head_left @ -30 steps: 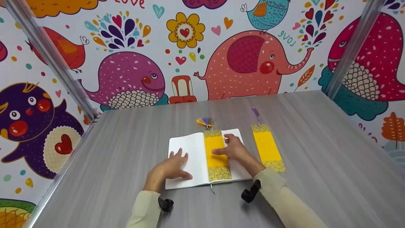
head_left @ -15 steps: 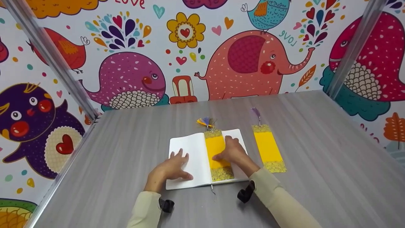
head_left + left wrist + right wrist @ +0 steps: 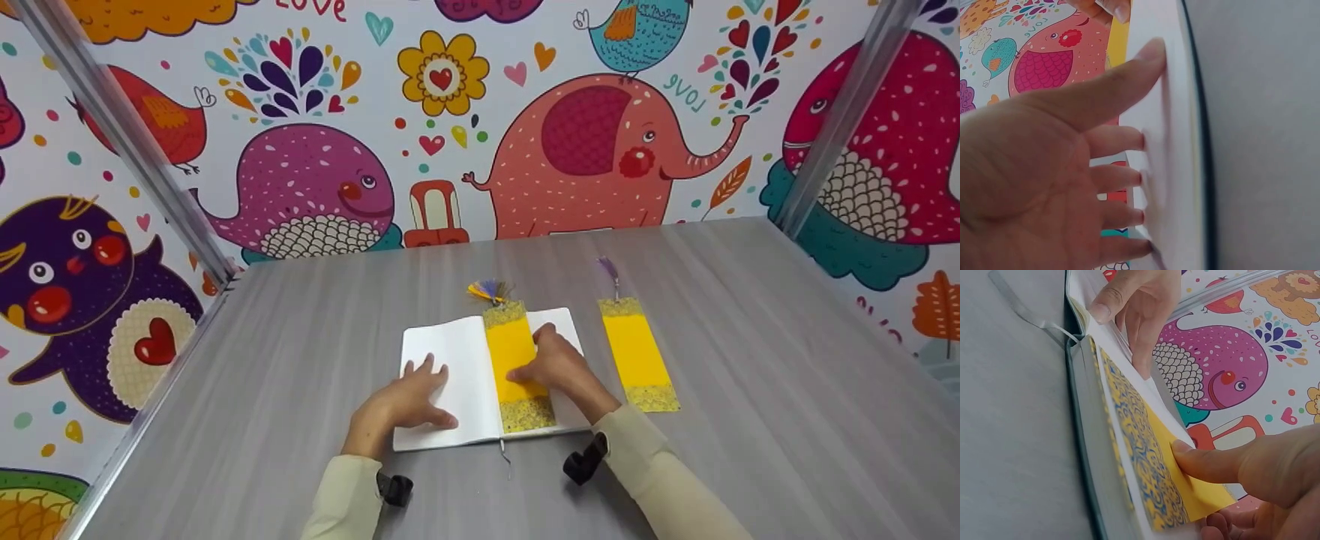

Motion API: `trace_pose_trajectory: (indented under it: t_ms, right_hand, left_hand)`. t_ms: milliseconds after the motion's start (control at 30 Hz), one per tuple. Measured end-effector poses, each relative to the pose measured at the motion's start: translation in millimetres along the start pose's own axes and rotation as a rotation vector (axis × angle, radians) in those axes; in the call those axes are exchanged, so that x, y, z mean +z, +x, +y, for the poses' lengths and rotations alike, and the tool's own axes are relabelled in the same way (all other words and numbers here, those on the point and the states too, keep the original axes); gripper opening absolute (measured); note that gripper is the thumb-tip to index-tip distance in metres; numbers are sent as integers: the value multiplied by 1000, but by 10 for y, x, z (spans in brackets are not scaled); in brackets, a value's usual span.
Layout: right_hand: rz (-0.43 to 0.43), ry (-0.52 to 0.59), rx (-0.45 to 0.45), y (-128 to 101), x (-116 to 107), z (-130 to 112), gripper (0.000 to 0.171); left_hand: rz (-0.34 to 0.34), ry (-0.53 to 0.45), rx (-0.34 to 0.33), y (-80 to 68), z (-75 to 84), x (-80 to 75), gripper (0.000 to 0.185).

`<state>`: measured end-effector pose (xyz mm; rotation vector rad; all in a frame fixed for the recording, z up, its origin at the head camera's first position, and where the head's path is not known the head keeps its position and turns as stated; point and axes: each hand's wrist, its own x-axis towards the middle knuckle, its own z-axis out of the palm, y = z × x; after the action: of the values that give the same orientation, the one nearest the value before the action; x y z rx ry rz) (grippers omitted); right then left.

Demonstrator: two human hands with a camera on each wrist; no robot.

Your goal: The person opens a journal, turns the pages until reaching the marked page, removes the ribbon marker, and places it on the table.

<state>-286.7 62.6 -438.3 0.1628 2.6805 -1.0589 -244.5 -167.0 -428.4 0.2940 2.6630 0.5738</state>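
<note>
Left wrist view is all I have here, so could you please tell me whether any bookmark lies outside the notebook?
Observer: Yes, a loose bookmark lies on the table, right of the notebook.
Operator: Thank you; is anything being held?
Observer: Yes, the right hand pinches one side of the inner bookmark.
Operator: Could you kindly check the notebook's far edge?
Observer: The inner bookmark's tassel sticks out beyond it.

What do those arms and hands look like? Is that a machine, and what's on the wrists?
They're a person's: the left hand and right hand are bare, without gloves. Both arms wear plain, pale cream sleeves. A small black device sits by each cuff; no cables show.
</note>
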Motion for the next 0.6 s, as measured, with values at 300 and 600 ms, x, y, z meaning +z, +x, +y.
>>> trace_pose_trajectory:
  t_ms: [300,600]
  right_hand:
    - [35,-67,-36,-19,22,-37,67]
    - [34,-60,-34,-77,-12,-24,58]
  left_hand:
    - [0,-15,-11,-4,-18,-22,88]
    - [-4,-23,-2,-3,-12,-12,88]
